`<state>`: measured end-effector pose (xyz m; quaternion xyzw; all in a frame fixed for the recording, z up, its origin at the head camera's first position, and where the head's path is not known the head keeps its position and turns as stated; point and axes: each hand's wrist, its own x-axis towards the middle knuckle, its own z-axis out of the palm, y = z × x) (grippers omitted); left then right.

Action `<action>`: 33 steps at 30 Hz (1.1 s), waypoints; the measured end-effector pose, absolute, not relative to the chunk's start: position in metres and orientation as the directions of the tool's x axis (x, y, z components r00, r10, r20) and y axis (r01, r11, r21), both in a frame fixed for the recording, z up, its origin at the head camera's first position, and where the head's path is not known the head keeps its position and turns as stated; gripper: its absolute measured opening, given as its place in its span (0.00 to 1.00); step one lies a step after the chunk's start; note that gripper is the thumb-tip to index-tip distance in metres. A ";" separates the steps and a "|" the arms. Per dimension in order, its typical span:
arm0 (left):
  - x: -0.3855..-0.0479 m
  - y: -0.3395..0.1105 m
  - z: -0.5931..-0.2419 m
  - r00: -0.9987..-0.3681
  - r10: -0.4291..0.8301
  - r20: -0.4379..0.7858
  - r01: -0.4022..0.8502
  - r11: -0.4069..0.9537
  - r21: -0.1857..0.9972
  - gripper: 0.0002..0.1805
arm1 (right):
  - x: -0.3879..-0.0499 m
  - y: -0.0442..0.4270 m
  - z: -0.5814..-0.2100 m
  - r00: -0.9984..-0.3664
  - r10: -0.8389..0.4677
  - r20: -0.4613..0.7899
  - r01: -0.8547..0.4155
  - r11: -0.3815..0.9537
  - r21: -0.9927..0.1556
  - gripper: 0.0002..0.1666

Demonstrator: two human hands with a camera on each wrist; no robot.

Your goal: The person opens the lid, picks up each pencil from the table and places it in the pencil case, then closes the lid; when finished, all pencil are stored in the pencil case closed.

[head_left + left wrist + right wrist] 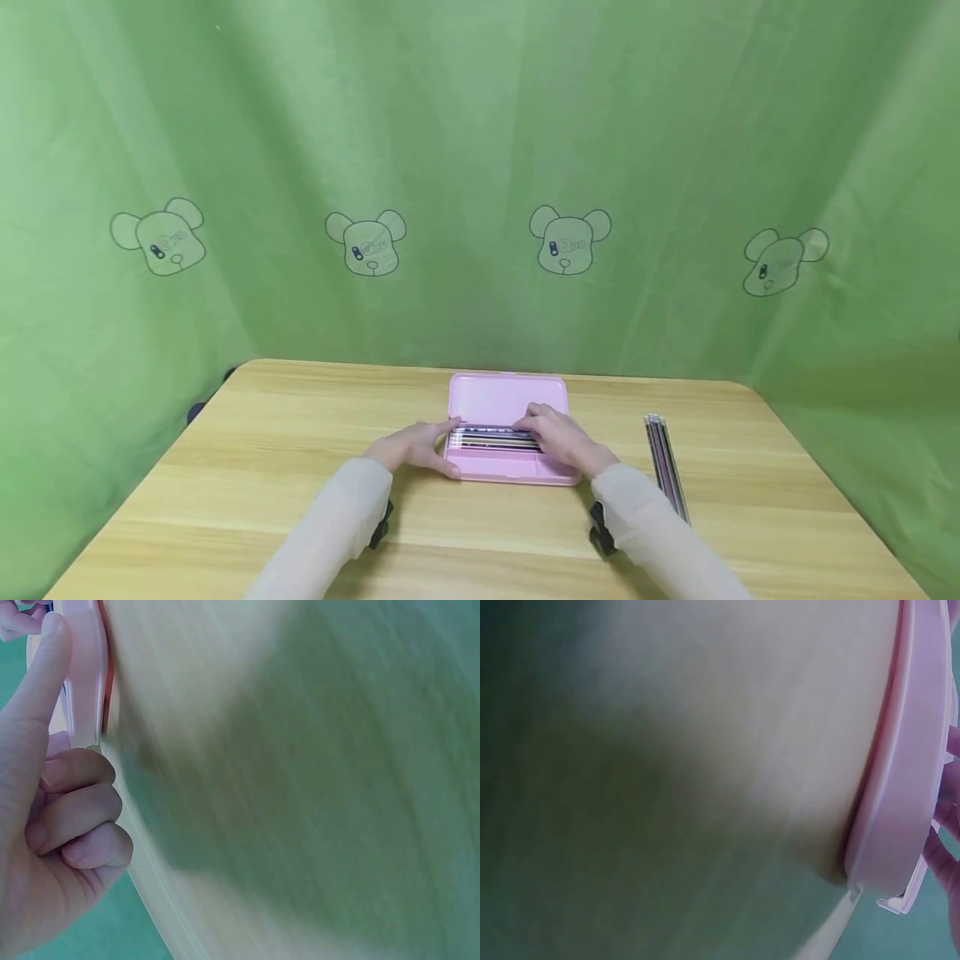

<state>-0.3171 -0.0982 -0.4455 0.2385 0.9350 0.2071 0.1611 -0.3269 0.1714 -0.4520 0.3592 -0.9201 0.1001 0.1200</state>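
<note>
A pink pencil case [508, 398] lies open on the table with its lid tilted back. Several pencils [491, 438] lie side by side along its tray, pale ends to the left. My left hand [417, 446] holds the case's left end, thumb at the front corner and a finger at the back; the left wrist view shows its other fingers curled beside the case's end. Over the right part of the case, my right hand [558, 435] reaches in with bent fingers at the pencils' right ends. Its fingertips' hold on them is hidden.
To the right of the case, another bundle of pencils [664, 467] lies on the wooden table [480, 542], partly behind the right sleeve [660, 529]. A green curtain [472, 317] with printed bear heads stands behind the table and along both sides.
</note>
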 end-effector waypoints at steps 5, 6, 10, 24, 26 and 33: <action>-0.315 -0.097 -0.447 -0.835 0.512 -0.201 0.374 0.797 0.475 0.53 | -0.327 0.171 -0.453 -0.706 -0.648 0.287 -0.686 0.726 -0.050 0.17; -0.314 -0.097 -0.447 -0.835 0.512 -0.202 0.373 0.796 0.476 0.53 | -0.326 0.170 -0.453 -0.712 -0.645 0.277 -0.681 0.731 -0.048 0.17; -0.315 -0.097 -0.448 -0.836 0.510 -0.204 0.369 0.797 0.479 0.53 | -0.325 0.170 -0.454 -0.724 -0.642 0.251 -0.672 0.739 -0.048 0.20; -0.317 -0.099 -0.443 -0.824 0.533 -0.191 0.397 0.784 0.477 0.53 | -0.312 0.195 -0.447 -0.748 -0.624 0.226 -0.654 0.751 -0.091 0.16; -0.317 -0.099 -0.442 -0.824 0.534 -0.192 0.397 0.785 0.476 0.53 | -0.312 0.197 -0.447 -0.737 -0.634 0.234 -0.665 0.741 -0.090 0.16; -0.316 -0.099 -0.441 -0.823 0.534 -0.193 0.398 0.786 0.473 0.53 | -0.311 0.200 -0.450 -0.725 -0.638 0.259 -0.678 0.727 -0.107 0.14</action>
